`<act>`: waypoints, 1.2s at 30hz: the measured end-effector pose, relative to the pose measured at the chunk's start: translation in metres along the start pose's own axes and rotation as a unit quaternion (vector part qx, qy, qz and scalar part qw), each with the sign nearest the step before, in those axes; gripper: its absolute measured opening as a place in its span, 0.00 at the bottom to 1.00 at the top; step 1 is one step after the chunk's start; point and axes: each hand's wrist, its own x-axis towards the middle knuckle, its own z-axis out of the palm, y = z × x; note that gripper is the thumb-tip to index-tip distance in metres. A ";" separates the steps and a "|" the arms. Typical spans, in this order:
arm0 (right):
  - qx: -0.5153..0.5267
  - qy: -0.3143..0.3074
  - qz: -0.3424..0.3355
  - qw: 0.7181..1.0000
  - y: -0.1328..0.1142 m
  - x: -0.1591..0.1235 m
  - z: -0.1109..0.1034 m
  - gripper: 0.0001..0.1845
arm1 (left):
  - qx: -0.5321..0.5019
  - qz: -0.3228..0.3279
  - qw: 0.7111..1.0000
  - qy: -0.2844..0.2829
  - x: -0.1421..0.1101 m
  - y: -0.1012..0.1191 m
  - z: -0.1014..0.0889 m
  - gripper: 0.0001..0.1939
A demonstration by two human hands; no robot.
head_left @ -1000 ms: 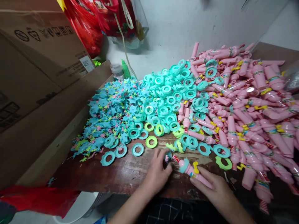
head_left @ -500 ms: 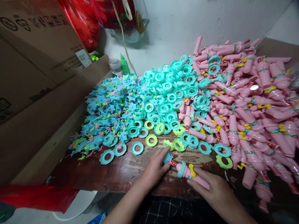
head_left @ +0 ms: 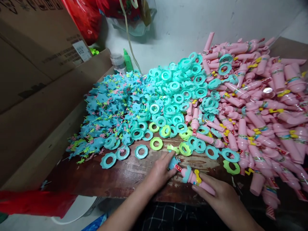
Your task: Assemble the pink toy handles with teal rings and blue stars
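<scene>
My right hand (head_left: 218, 192) is closed around a pink plastic toy piece (head_left: 203, 184) with a yellow crank, a scalloped turquoise ring (head_left: 186, 174) and a red-and-white striped tip. The toy points left, its tip against a blue star-shaped piece (head_left: 172, 163). My left hand (head_left: 160, 170) grips that blue piece between thumb and fingers, low over the table. Part of the blue piece is hidden by my fingers. A yellow-green piece (head_left: 173, 148) lies just beyond my left fingertips.
Blue star pieces (head_left: 103, 109) with tiny pink and green bits are heaped left, turquoise rings (head_left: 174, 86) in the middle, pink toys (head_left: 255, 118) right. A cardboard box (head_left: 36, 41) stands at left. Red plastic (head_left: 36, 203) and a white bucket (head_left: 79, 208) are below the wooden table (head_left: 108, 183).
The view has shifted slightly. Both hands keep nearly the same place, with the pink toy's tip still at the blue star piece.
</scene>
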 end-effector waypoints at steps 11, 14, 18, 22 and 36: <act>-0.350 0.102 -0.092 0.927 -0.101 0.007 -0.034 0.11 | -0.006 0.001 1.000 0.003 0.003 -0.014 0.005 0.35; -0.369 0.004 -0.002 0.929 -0.119 0.017 -0.040 0.14 | -0.012 0.006 1.000 0.000 0.004 -0.016 0.007 0.35; -0.280 -0.018 0.026 0.959 -0.095 0.023 -0.044 0.18 | -0.018 -0.014 0.999 0.030 0.006 -0.009 -0.003 0.37; -0.080 0.035 -0.028 0.996 -0.020 0.022 -0.022 0.26 | -0.060 -0.059 0.996 0.027 0.005 0.011 -0.033 0.35; -0.216 0.274 -0.144 0.926 -0.003 0.098 -0.075 0.22 | 0.208 0.131 0.969 0.010 0.047 0.010 -0.035 0.17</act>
